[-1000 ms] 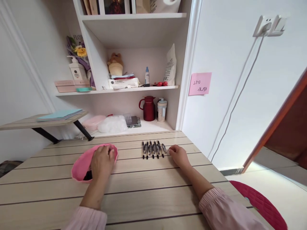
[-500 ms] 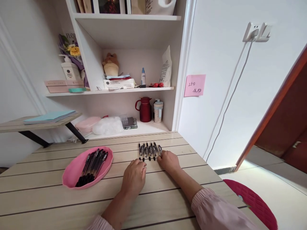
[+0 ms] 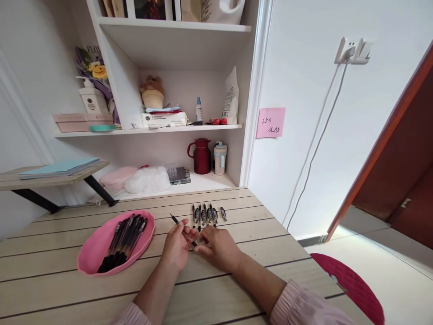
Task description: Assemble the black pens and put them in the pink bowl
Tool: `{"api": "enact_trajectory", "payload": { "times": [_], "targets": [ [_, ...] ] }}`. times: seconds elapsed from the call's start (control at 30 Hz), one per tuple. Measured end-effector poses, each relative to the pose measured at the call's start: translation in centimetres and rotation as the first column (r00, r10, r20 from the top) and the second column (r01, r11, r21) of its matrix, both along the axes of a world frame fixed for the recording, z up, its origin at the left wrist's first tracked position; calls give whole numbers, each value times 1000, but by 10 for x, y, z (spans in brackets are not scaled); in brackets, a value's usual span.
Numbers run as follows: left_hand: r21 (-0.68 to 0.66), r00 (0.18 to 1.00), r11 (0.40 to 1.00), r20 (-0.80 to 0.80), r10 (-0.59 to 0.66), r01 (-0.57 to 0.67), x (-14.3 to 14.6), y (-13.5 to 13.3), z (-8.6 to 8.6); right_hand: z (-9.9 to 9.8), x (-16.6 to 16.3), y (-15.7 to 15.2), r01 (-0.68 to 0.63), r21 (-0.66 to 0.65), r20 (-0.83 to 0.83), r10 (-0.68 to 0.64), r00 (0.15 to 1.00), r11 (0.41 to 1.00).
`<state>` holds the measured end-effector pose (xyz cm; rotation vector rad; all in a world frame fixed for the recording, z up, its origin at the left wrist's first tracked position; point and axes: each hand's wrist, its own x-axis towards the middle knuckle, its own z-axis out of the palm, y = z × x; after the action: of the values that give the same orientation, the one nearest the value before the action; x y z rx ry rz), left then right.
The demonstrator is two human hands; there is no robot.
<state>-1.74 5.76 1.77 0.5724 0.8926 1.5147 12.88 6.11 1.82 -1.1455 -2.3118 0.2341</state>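
My left hand [image 3: 176, 246] is closed around a slim black-tipped pen [image 3: 173, 219], its point slanting up and to the left. At the pen's rear end, my right hand [image 3: 219, 248] has thumb and fingers pinched together, partly covering that end. Just beyond the hands lies a row of upright-laid uncapped pens [image 3: 194, 214] alternating with short black pen caps [image 3: 203, 217]. One cap [image 3: 223, 214] lies a little apart at the right end. To the left, a pink scalloped tray [image 3: 96, 243] holds a bundle of black pens [image 3: 123, 239].
A small riser [image 3: 98, 174] with blue-covered papers [image 3: 59, 167] stands at the back left. Behind the wooden table, a shelf holds a dark red jug [image 3: 202, 155], a cup [image 3: 220, 158] and a plastic-wrapped bundle [image 3: 149, 179]. A red stool [image 3: 352, 284] is at the right.
A pen has been lifted from the right part of the row into my left hand, leaving a gap before the last cap. My right hand has moved left to meet it.
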Motion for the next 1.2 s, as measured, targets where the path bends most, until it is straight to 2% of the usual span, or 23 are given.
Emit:
{"api": "enact_trajectory", "payload": {
  "times": [0.07, 0.13, 0.17, 0.23, 0.3, 0.43, 0.57, 0.63, 0.73, 0.8, 0.87, 0.9, 0.93, 1.0, 1.2],
  "targets": [
    [-10, 999, 1000, -44, 2, -2, -2, 1, -2, 0, 12, 15, 198, -68, -63, -202, 977, 978],
    [-17, 996, 1000, -90, -18, 17, -1, 0, -4, -2, 28, 34, 452, -122, -87, -464, 882, 883],
    [-19, 994, 999, -106, -31, 29, 1, -1, -5, -4, 35, 43, 520, -138, -83, -533, 842, 843],
    [-20, 985, 998, -162, -62, 59, 5, -4, -6, -10, 45, 57, 566, -177, -60, -583, 810, 805],
    [-23, 959, 995, -265, -102, 99, 9, -8, -7, -16, 48, 65, 555, -213, -60, -577, 814, 804],
    [-49, 878, 985, -447, -171, 167, 14, -9, -10, -21, 49, 65, 475, -332, -205, -554, 807, 815],
    [-45, 761, 972, -615, -207, 229, 13, 2, -6, -7, 56, 64, 377, -436, -336, -537, 774, 817],
    [-4, 726, 971, -663, -181, 238, 14, 10, -3, 2, 57, 64, 314, -472, -377, -510, 773, 824],
    [114, 650, 966, -757, -68, 234, 17, 16, -2, 13, 49, 65, 166, -532, -481, -458, 748, 830],
    [171, 579, 957, -815, 4, 235, 19, 15, -4, 16, 40, 65, -38, -571, -648, -421, 634, 820],
    [184, 528, 953, -849, 31, 241, 20, 13, -8, 16, 32, 65, -260, -557, -794, -413, 446, 789],
    [182, 512, 952, -858, 32, 245, 20, 11, -9, 16, 28, 65, -334, -538, -830, -418, 368, 774],
    [179, 502, 952, -864, 32, 247, 20, 10, -10, 15, 26, 65, -373, -526, -845, -422, 328, 764],
    [172, 493, 954, -870, 31, 244, 19, 8, -10, 14, 23, 64, -401, -521, -851, -423, 312, 753],
    [173, 488, 956, -872, 37, 237, 18, 10, -8, 16, 21, 60, -406, -524, -841, -380, 384, 749]
  ]
}}
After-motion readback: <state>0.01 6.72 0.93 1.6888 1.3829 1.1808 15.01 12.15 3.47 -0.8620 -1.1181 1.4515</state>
